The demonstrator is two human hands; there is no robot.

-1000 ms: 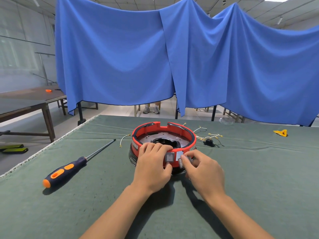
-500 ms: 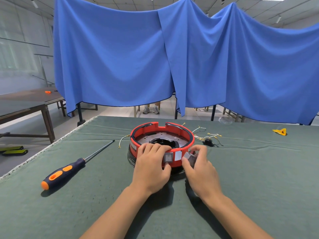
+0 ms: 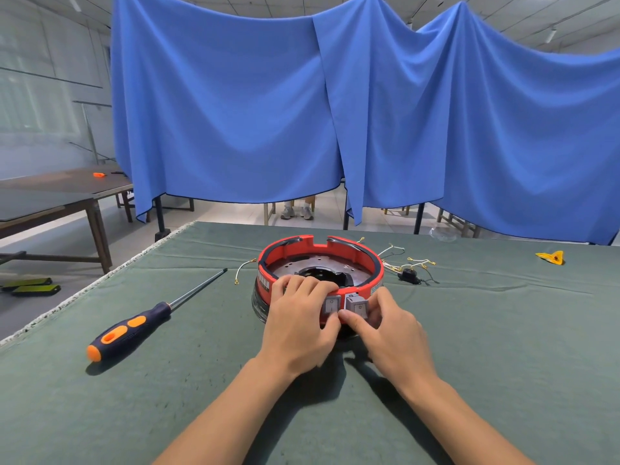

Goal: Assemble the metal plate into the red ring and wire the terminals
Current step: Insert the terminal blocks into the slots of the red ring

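Ring (image 3: pixel 349 250), red, sits mid-surface with plate (image 3: pixel 292 268) inside. Left hand (image 3: pixel 298 322) grips its near rim; right hand (image 3: pixel 385 325) pinches 1 grey switch (image 3: pixel 356 305). Screwdriver (image 3: pixel 134 325) at 9 o'clock, wires (image 3: pixel 411 263) at 2 o'clock.

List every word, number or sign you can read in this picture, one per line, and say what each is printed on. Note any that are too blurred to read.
Nothing here reads as a full word or number.
"I" and "O": apparent rocker marks on the left grey switch; faint.
A round mark on the right grey switch; unclear.
White label on the left side of the red ring: too blurred.
White label on its right side: too small.
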